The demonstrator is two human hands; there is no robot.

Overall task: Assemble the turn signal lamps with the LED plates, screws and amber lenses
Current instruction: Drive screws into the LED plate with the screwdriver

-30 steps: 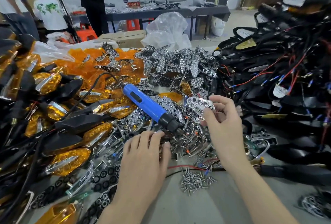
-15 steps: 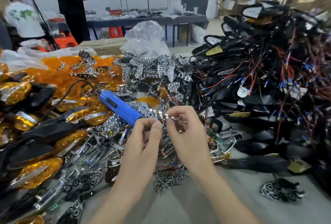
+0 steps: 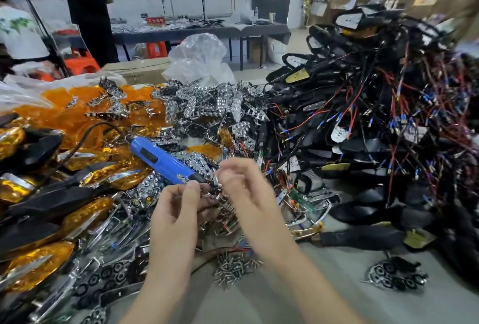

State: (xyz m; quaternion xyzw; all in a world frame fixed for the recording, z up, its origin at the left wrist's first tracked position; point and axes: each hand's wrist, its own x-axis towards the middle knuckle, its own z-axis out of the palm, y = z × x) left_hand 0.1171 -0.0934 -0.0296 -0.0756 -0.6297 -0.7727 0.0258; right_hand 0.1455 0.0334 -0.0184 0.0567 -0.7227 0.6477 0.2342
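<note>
1. Work piece. A small chrome-plated part (image 3: 209, 197), judged to be an LED plate, is held above the front of the parts heap, between the two hands. Blur hides its details.

2. Grip. The left hand (image 3: 178, 217) pinches the part between thumb and forefinger. The right hand (image 3: 248, 194) has curled fingers beside it, but motion blur means its hold cannot be told.

3. Tools and stock. The blue cylindrical electric screwdriver (image 3: 160, 160) lies unheld just behind the hands. A heap of loose silver screws (image 3: 233, 266) sits on the grey table top (image 3: 324, 297), near the wrists. Chrome LED plates (image 3: 207, 103) and loose amber plastic lenses (image 3: 64, 113) are piled further back.

4. Progress. Completed black lamps with amber lenses (image 3: 85, 209) are stacked at left. A large tangle of black wired housings (image 3: 363, 142) at right awaits fitting. For this unit, seating, screwing and lens fitting appear outstanding.
</note>
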